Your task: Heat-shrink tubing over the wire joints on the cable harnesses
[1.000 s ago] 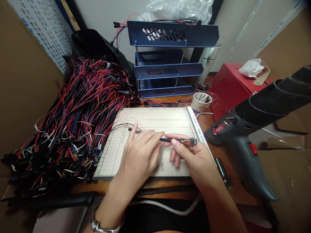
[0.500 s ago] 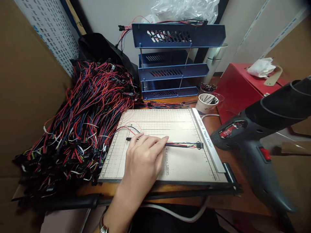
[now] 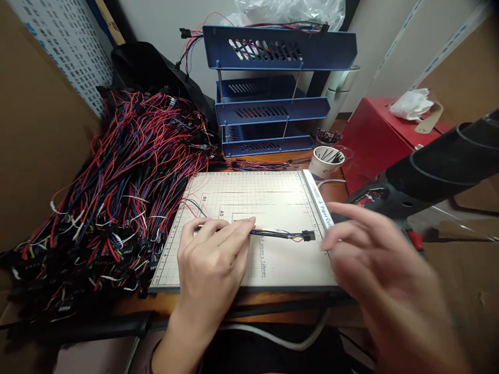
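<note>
My left hand is closed on a wire harness, pinching its bundled coloured wires between thumb and fingers just above the paper cutter board. A black multi-pin connector ends the harness on the right and points toward my right hand. Thin red and black wires run out on its left side; the part under my fingers is hidden. My right hand, blurred by motion, is over the board's right edge with fingers apart and nothing visible in them.
A large heap of wire harnesses lies at the left. Behind the board stand a blue tiered rack and a paper cup holding thin black pieces. A heat gun is at the right, in front of a red box.
My right hand has come into view at the right, in front of the heat gun. My left hand still holds the harness; the whole view has shifted slightly.
</note>
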Motion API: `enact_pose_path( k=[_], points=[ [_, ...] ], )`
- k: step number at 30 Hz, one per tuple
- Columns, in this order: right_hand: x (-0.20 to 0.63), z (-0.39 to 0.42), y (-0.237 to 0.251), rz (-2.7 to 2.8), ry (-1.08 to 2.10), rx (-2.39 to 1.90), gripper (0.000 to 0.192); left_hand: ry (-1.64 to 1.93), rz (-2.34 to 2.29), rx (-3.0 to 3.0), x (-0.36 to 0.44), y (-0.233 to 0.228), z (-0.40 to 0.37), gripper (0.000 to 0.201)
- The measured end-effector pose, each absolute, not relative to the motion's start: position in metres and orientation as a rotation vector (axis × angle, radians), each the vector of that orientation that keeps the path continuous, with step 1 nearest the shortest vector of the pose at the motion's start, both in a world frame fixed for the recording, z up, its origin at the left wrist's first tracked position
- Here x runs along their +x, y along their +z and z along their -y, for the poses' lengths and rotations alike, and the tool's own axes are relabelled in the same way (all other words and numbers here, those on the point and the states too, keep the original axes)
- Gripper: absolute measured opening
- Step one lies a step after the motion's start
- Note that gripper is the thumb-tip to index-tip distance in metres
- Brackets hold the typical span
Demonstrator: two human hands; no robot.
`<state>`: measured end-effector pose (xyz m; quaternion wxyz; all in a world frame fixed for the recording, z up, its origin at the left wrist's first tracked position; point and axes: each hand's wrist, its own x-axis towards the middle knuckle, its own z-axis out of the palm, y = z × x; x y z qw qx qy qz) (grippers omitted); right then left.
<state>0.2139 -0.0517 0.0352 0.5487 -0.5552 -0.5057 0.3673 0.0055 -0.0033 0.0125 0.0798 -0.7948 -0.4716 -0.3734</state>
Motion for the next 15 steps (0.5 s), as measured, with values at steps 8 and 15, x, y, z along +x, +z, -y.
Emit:
enact_pose_path(
  k=[8,15],
  points=[
    [0.201,0.019,0.012,1.283,1.071,-1.256,0.025,-1.102,1.410,-2.352,0.010,0.008,0.005,0.016],
    [0.204,0.013,0.005,1.380,1.097,-1.228,0.025,-1.291,1.527,-2.708,0.004,0.008,0.000,0.011]
  ],
)
